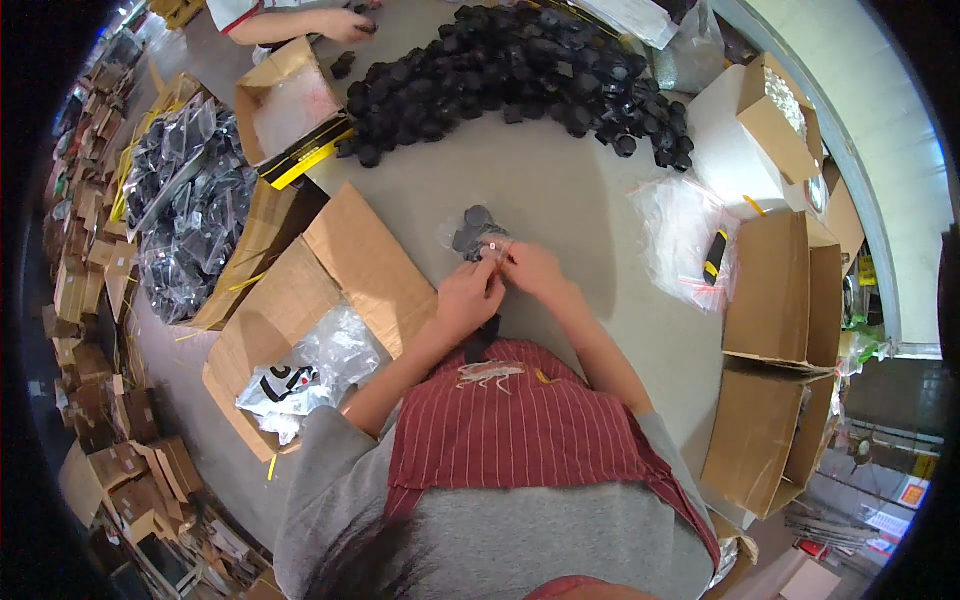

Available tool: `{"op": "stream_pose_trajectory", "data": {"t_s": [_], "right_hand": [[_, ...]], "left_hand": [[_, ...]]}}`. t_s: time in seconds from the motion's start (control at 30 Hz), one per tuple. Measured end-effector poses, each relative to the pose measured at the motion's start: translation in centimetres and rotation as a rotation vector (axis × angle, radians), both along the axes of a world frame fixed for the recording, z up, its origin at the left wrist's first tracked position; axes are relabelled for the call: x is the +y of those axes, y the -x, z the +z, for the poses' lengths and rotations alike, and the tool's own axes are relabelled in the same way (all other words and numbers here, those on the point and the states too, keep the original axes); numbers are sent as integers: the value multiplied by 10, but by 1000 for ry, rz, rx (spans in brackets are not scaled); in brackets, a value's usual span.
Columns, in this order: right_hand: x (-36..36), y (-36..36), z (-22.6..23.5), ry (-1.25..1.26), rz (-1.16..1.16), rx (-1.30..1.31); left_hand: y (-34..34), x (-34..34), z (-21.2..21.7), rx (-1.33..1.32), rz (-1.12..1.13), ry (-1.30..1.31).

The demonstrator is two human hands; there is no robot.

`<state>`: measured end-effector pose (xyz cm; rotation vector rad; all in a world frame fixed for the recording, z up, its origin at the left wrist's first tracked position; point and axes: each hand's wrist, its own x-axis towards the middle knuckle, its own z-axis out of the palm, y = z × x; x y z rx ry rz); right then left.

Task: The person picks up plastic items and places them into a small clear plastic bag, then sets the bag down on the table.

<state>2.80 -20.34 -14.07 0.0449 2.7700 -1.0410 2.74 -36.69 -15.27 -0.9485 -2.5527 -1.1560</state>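
Observation:
Both my hands meet at the middle of the grey table, fingers closed at the near edge of a small clear plastic bag (458,238). Inside or against the bag show a few dark round-ended pieces (478,217); their exact kind I cannot make out. My left hand (470,296) pinches the bag from the near left. From the right, my right hand (530,268) pinches it close to the left fingertips. Beyond lies a wide heap of black plastic pieces (500,60).
Flat clear bags (680,235) and a black-yellow utility knife (715,257) lie right, beside open cardboard boxes (765,300). Left are a box of bagged black parts (190,200) and an open carton (370,260). A co-worker's hand (348,25) is at the far left.

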Motion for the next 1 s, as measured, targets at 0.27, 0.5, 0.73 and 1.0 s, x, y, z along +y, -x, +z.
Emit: {"op": "stream_pose_trajectory", "data": {"t_s": [0.27, 0.5, 0.73, 1.0], "right_hand": [[1, 3, 35, -183, -9, -162], [12, -2, 42, -222, -7, -159], [6, 3, 41, -225, -69, -180], [-5, -20, -12, -235, -198, 436]], "left_hand": [[13, -21, 10, -53, 123, 35], [19, -24, -6, 134, 18, 383], [35, -6, -11, 219, 141, 402], [35, -10, -7, -56, 195, 91]]}}
